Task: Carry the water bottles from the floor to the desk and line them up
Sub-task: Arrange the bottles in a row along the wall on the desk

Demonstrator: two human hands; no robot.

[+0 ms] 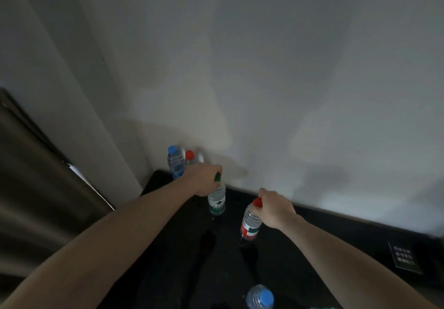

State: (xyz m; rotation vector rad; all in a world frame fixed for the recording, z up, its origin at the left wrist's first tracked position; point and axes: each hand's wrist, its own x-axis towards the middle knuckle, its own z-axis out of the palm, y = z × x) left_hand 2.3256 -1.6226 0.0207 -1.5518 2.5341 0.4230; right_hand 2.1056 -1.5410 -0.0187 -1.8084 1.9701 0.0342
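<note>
My left hand grips the neck of a green-capped water bottle that stands on or just above the black desk. My right hand holds a red-capped bottle by its top, slightly tilted, to the right of the green one. At the desk's far left corner by the wall stand a blue-capped bottle and another red-capped bottle, partly hidden behind my left hand. A further blue-capped bottle sits at the bottom edge of the view.
A pale wall runs along the back of the desk. A brown curtain hangs at the left. A small dark card with print lies on the desk at the right.
</note>
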